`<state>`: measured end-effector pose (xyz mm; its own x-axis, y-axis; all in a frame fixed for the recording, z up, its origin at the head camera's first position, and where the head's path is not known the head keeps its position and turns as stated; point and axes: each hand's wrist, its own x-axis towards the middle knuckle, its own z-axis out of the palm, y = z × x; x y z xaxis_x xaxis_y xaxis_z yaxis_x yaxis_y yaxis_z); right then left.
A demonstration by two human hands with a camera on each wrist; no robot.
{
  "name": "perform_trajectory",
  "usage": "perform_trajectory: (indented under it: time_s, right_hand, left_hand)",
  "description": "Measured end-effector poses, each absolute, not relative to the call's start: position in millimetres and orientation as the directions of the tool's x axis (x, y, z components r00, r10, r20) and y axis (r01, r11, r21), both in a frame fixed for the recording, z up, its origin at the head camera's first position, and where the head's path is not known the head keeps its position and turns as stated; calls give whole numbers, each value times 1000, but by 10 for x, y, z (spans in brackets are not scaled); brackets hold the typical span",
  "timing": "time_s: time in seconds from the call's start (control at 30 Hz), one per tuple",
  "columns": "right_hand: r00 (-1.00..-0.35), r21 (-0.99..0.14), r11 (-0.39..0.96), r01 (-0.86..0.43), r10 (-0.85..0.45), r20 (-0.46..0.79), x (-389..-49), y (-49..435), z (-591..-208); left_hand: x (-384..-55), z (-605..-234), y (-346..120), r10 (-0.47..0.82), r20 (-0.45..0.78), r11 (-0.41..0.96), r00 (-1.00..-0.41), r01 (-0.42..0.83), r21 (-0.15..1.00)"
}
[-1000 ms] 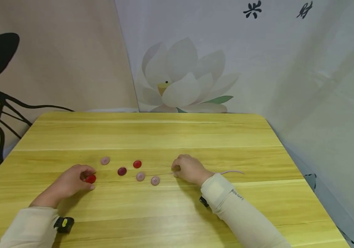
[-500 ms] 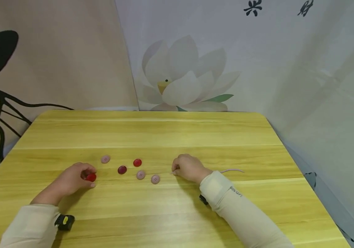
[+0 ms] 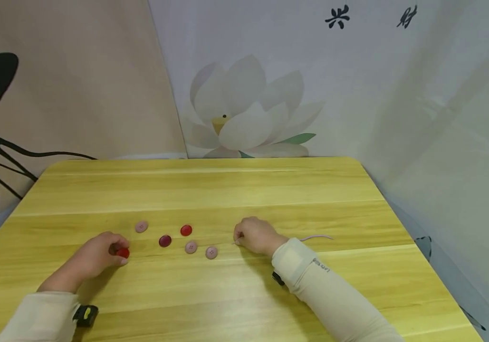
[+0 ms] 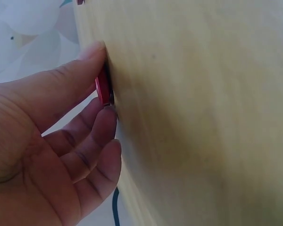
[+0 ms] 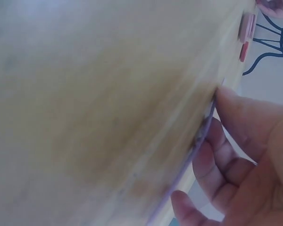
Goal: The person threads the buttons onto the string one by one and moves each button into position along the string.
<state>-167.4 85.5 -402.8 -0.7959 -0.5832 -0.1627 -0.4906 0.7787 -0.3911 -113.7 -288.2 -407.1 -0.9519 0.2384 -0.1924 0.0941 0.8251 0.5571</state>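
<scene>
My left hand (image 3: 94,259) pinches a round red button (image 3: 122,252) at the left of the table, thumb on one edge and fingers on the other. In the left wrist view that red button (image 4: 103,87) stands edge-on between the fingertips, close to the wood. Right of centre, my right hand (image 3: 258,236) pinches a thin lilac cord near one end. The cord (image 5: 181,169) runs back under the palm in the right wrist view, and its free tail (image 3: 317,236) lies curved on the table beyond the wrist.
Between the hands lie a dark red button (image 3: 165,241), a bright red button (image 3: 186,230) and three pink buttons, one farther left (image 3: 141,226). The wooden table (image 3: 227,185) ends at a printed cloth backdrop (image 3: 355,95).
The head view has shifted slightly. Both hands keep nearly the same place on the table, the left still on the red button and the right still on the cord.
</scene>
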Motion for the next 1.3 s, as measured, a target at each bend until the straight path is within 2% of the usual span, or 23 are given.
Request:
perform_trajectory:
  time_s: [0.57, 1.0, 1.17, 1.3]
  right_hand:
    - [-801, -342, 793, -505, -578, -156, -1653, 837, -4039]
    - [-793, -305, 791, -531, -590, -151, -1639, 836, -4023]
    - [-794, -313, 795, -519, -584, -167, -1638, 833, -4026]
    - [-799, -373, 790, -487, -575, -174, -1650, 838, -4018]
  left_hand:
    - [-1147, -4085, -2908, 254, -195, 842, -947, 117, 527]
    - [-1137, -4070, -2887, 220, -208, 844, -953, 79, 531]
    - [-1135, -4054, -2892, 205, -229, 843, -952, 53, 535]
    - [-1130, -4021, -2886, 195, -221, 843, -956, 48, 535]
